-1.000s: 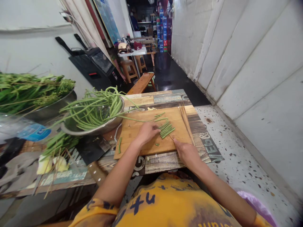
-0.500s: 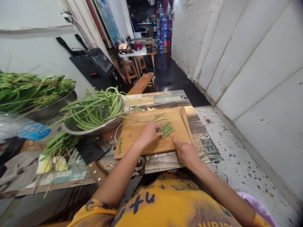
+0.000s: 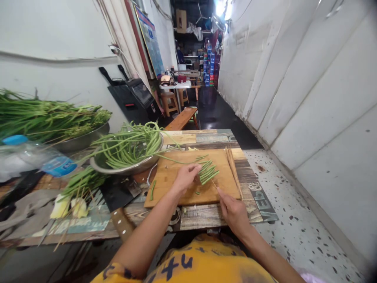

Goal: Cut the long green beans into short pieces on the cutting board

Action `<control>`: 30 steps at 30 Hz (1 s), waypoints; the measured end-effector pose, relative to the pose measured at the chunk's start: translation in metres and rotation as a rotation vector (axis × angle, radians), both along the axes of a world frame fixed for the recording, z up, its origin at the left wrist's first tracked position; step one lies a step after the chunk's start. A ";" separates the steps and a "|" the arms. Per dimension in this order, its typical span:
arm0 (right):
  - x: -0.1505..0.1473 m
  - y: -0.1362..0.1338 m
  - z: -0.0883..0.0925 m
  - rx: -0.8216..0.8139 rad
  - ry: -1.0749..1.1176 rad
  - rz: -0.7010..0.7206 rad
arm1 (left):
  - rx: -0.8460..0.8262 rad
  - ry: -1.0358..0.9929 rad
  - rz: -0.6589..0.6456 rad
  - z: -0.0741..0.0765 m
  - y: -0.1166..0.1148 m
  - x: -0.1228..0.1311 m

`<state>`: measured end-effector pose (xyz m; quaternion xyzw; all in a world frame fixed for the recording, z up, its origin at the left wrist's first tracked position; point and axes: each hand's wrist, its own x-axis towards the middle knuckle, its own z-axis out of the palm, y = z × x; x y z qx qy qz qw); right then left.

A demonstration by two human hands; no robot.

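Observation:
A bunch of cut long bean pieces (image 3: 208, 173) lies side by side over the wooden cutting board (image 3: 169, 184). From its lower right side comes a thin bamboo skewer (image 3: 214, 184), which my right hand (image 3: 234, 210) grips near its lower end. The skewer's far part is hidden among the pieces. My left hand (image 3: 186, 179) has its thumb and fingers closed at the left ends of the bean pieces. A few loose bits, among them a longer bean piece (image 3: 152, 190) at the left, lie on the board.
Left of the board stands a metal bowl (image 3: 126, 171) of whole long beans (image 3: 132, 145). Bare skewers (image 3: 232, 169) lie along the board's right edge. A cleaver with a wooden handle (image 3: 122, 223), a plastic bottle (image 3: 57, 163) and leafy greens (image 3: 50, 118) are farther left.
The camera has tilted up, so the scene sits lower. My left fingers have shifted to the upper left ends of the bean pieces. My right hand still holds the skewer.

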<state>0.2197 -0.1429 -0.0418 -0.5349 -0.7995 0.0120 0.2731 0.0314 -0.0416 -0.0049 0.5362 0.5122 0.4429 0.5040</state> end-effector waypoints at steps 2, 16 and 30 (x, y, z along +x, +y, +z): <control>-0.001 -0.001 0.000 0.050 0.037 0.045 | -0.076 -0.150 -0.057 0.002 -0.002 0.001; -0.001 -0.006 -0.005 0.118 0.090 0.142 | -0.303 -0.495 -0.103 0.011 -0.007 0.001; 0.000 -0.005 -0.002 0.021 0.282 0.115 | -0.298 -0.562 -0.161 0.014 -0.008 0.003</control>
